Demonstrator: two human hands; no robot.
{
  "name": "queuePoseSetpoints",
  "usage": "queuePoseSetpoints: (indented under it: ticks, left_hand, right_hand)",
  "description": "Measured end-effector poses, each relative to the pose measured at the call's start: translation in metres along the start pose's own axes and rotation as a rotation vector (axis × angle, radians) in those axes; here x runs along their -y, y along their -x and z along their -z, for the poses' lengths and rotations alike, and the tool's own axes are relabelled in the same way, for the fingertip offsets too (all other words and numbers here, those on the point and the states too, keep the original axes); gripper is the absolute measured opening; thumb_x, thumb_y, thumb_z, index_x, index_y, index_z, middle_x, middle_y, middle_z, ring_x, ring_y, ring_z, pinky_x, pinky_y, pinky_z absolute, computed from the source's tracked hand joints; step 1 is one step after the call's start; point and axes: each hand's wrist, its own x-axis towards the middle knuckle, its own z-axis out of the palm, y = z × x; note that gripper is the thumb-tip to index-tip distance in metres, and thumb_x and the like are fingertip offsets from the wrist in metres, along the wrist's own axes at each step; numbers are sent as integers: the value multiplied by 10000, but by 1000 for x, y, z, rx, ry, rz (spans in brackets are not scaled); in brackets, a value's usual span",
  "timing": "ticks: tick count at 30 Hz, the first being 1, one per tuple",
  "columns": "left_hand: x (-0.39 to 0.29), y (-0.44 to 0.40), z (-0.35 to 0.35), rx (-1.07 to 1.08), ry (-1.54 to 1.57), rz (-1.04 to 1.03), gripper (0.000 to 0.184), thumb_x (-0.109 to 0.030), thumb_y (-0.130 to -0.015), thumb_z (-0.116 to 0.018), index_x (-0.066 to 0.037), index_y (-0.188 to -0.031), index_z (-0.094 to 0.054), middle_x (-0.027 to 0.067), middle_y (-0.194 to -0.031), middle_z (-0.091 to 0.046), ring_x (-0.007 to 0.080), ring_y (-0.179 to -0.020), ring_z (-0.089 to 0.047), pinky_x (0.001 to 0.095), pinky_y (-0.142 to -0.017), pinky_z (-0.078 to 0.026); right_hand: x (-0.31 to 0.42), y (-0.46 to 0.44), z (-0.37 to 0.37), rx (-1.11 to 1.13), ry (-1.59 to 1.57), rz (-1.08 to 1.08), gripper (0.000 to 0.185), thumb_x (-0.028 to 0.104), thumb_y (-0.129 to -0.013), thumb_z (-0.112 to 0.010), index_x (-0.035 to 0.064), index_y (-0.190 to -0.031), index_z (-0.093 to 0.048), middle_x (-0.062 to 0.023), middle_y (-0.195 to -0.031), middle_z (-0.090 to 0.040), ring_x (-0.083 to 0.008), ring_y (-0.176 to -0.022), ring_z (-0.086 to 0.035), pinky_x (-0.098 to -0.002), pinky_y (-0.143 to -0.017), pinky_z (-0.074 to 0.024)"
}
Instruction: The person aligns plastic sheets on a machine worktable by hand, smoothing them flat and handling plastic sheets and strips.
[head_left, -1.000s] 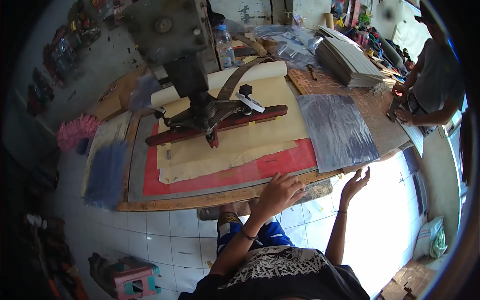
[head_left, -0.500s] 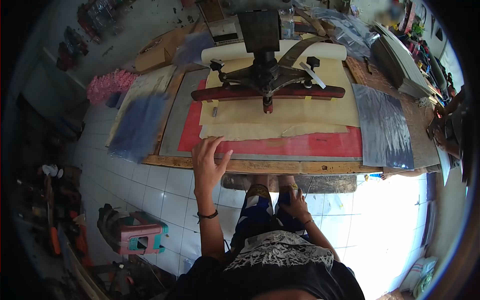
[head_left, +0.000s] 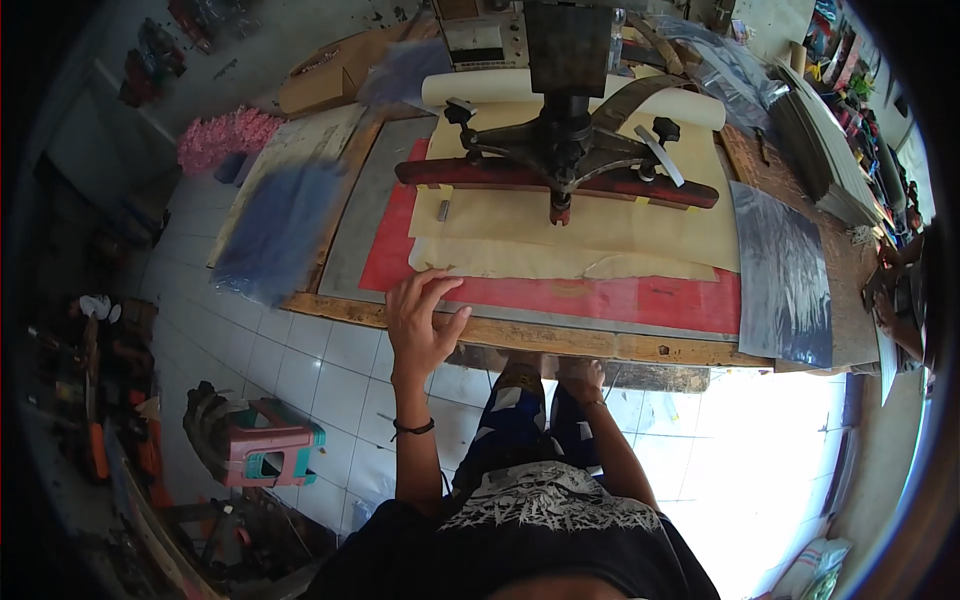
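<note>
Left hand (head_left: 424,322): fingers half-spread, gripping nothing visible, at the front edge of the red sheet (head_left: 640,301).
Right hand (head_left: 580,378): low before the surface (head_left: 600,341) — its fingers' hold cannot be told.
Red sheet: one, on the surface under tan paper (head_left: 560,233), below one press (head_left: 568,145).
Front edge: apparently being felt or steadied — shifting it would call for a pinch.

Floor (head_left: 740,450) overexp. at R; L dim; fisheye warp, dark edges.
</note>
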Motion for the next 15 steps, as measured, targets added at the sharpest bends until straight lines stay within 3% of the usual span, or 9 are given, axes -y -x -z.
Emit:
queuePoseSetpoints:
  ticks: [2,3,6,11,15]
  left_hand:
    - [2,-7,10,50,36,21,382,-347,-901,-745,-116,-1205,-722,70,-1256,-658,291,-1160,-602,451,-1026,-411]
    - [4,-11,14,76,59,36,394,-348,-909,-742,-110,-1222,-715,74,-1265,-655,298,-1163,-599,450,-1033,-409]
    - [16,-30,13,100,65,31,438,-349,-920,-741,-94,-1274,-693,88,-1303,-648,307,-1178,-584,441,-1051,-401]
    - [30,-50,-6,166,-66,0,506,-361,-923,-748,-85,-1340,-665,75,-1366,-639,294,-1213,-553,430,-1060,-398]
    - [31,-48,-8,186,-124,16,501,-360,-932,-742,-86,-1345,-665,47,-1378,-640,286,-1219,-543,426,-1064,-394]
  right_hand:
    - [6,-17,7,0,-51,121,688,502,-789,-747,126,-1354,-636,-178,-1394,-624,-403,-1258,-615,-534,-972,-536]
    - [0,-39,-21,-71,-66,83,627,514,-818,-715,179,-1345,-656,-132,-1407,-633,-382,-1298,-590,-547,-1003,-510]
    - [4,-41,-42,-408,-86,171,629,545,-856,-675,180,-1368,-649,-144,-1442,-611,-390,-1341,-548,-565,-1078,-441]
    - [-3,-33,-38,-381,-168,227,662,570,-888,-660,173,-1416,-623,-145,-1492,-574,-393,-1397,-485,-561,-1151,-357]
    - [23,-17,-3,-388,-686,326,708,574,-950,-595,135,-1500,-518,-142,-1552,-500,-348,-1440,-447,-533,-1191,-350]
